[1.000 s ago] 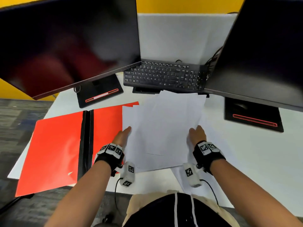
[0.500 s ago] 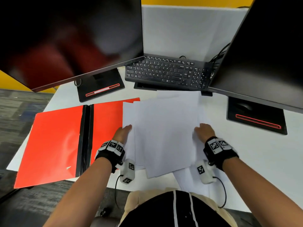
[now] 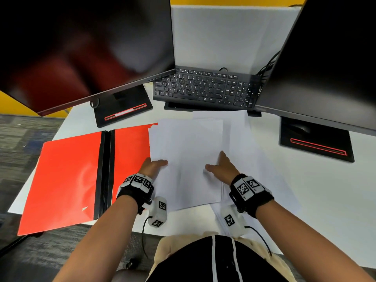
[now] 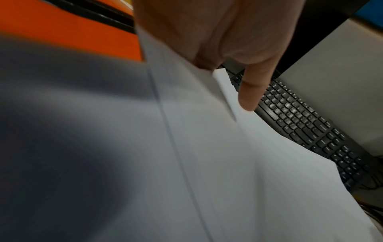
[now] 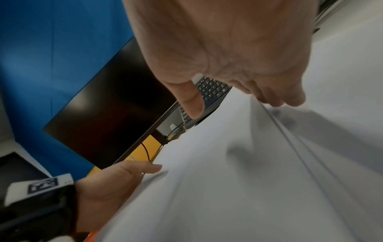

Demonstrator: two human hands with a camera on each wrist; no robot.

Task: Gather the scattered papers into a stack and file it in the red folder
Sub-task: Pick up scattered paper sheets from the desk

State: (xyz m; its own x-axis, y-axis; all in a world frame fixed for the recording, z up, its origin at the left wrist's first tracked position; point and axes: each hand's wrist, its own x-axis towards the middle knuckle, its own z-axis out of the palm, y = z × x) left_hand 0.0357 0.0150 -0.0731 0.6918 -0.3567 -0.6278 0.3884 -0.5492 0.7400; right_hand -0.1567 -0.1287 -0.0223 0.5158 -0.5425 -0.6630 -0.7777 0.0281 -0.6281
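Loose sheets being squared up beside the open folder

The red folder lies open at the left of the desk, its right panel partly under the papers. The left hand holds the pile's left edge, thumb on top, fingers apparently tucked under. The right hand lies near-flat on the pile, fingertips curling over its right edge, clamping nothing; more sheets lie beyond it. Light, limp and slippery, the sheets will likely fan and sag, so holding both long edges, pinched through all layers, looks safest.
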